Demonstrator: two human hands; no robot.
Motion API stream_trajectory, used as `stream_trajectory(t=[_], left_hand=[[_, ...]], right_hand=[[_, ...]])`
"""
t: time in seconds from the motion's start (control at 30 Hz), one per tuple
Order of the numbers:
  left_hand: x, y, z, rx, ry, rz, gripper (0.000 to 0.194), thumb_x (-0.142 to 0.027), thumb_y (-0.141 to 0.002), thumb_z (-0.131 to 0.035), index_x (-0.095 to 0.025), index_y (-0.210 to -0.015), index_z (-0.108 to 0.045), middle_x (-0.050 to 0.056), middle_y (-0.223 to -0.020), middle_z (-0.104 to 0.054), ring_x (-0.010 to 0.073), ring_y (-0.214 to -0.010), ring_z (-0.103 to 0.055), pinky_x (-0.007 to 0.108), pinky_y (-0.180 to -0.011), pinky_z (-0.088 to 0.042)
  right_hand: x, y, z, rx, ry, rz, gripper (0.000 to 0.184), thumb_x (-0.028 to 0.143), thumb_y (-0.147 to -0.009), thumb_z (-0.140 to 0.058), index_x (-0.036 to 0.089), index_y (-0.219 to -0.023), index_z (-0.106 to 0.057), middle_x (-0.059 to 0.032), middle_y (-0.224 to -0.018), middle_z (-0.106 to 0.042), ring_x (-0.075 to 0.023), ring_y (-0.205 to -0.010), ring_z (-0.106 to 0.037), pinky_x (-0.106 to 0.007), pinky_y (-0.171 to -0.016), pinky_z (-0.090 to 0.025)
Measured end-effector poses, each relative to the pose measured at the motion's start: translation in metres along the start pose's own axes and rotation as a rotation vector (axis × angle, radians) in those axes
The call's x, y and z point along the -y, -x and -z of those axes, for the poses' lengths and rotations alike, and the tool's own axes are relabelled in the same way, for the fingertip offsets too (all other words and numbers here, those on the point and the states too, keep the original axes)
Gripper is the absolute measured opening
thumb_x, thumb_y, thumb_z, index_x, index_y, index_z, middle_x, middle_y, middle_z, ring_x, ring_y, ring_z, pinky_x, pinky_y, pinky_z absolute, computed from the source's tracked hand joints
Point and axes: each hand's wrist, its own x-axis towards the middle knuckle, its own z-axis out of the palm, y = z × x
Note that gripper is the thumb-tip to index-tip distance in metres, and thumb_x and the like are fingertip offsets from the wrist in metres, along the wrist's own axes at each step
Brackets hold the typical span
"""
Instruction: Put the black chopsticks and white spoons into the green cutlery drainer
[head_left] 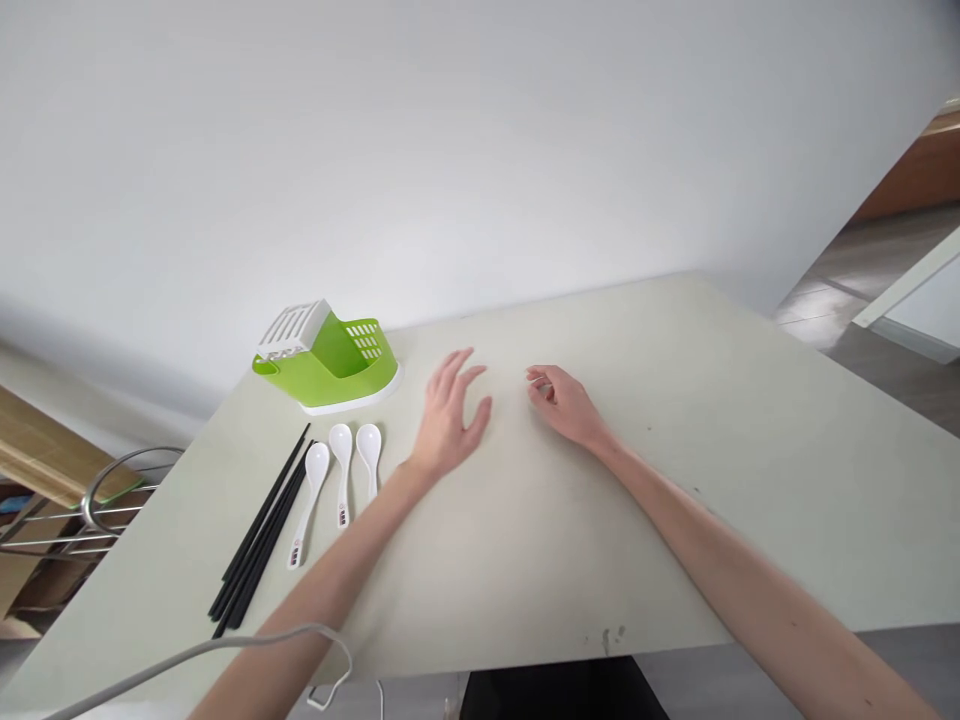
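Note:
My left hand (451,415) is over the middle of the pale table with its fingers spread, holding nothing. To its right, my right hand (564,402) has loosely curled fingers, a small gap before the thumb, and no object visible in it. The two hands are apart. Left of my left hand lie three white spoons (316,465), bowls pointing to the wall; my left forearm partly covers the rightmost handle. Beside them is a bundle of several black chopsticks (262,545). Behind the spoons stands a green and white slotted utensil holder (330,375).
The table (675,370) meets a white wall (480,150) at the back. A grey cable (187,655) crosses the front left over my forearm. A metal rack (90,515) stands off the left edge. Dark fabric (562,690) shows below the front edge.

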Motion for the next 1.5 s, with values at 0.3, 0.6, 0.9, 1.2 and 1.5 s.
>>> stream_trajectory(t=[0.3,0.6,0.9,1.2,1.5], left_hand=[[-0.017,0.006,-0.065,0.26,0.309,0.221,0.054,-0.055,-0.107,-0.041,-0.024,-0.152,-0.044,0.016,-0.161,-0.049,0.0285,-0.152,-0.044,0.053,-0.123,-0.041],[-0.023,0.015,-0.07,0.339,0.162,0.09,0.054,-0.044,-0.109,-0.036,-0.02,-0.158,-0.041,0.013,-0.161,-0.05,0.0287,-0.157,-0.035,0.053,-0.13,-0.032],[-0.025,0.019,-0.072,0.335,0.146,0.041,0.062,-0.038,-0.105,-0.043,-0.02,-0.163,-0.03,0.014,-0.163,-0.047,0.0292,-0.159,-0.03,0.054,-0.13,-0.033],[-0.029,0.018,-0.069,0.356,0.129,0.055,0.059,-0.035,-0.105,-0.043,-0.015,-0.16,-0.033,0.013,-0.164,-0.046,0.028,-0.159,-0.03,0.051,-0.131,-0.03],[-0.03,0.017,-0.068,0.361,0.122,0.053,0.058,-0.034,-0.105,-0.044,-0.014,-0.159,-0.034,0.012,-0.165,-0.046,0.0275,-0.158,-0.031,0.049,-0.131,-0.029]], right_hand=[[0.001,-0.001,0.001,0.035,0.075,0.06,0.029,0.029,-0.097,-0.054,0.025,-0.124,-0.063,-0.0097,-0.123,-0.072,-0.0251,-0.106,-0.071,-0.042,-0.084,-0.058],[0.009,0.003,0.004,0.117,0.209,0.098,0.031,0.016,-0.092,-0.051,0.027,-0.114,-0.07,-0.0079,-0.121,-0.071,-0.027,-0.116,-0.066,-0.046,-0.102,-0.054],[0.014,0.005,0.007,0.126,0.211,0.071,0.03,0.018,-0.093,-0.05,0.028,-0.111,-0.072,-0.0073,-0.12,-0.07,-0.0265,-0.114,-0.067,-0.044,-0.101,-0.054],[0.012,0.006,0.008,0.134,0.235,0.082,0.027,0.017,-0.094,-0.051,0.026,-0.11,-0.069,-0.0072,-0.119,-0.071,-0.0253,-0.111,-0.068,-0.044,-0.098,-0.055],[0.011,0.006,0.009,0.132,0.247,0.093,0.027,0.015,-0.092,-0.052,0.026,-0.11,-0.069,-0.0071,-0.119,-0.071,-0.0251,-0.111,-0.069,-0.044,-0.098,-0.055]])
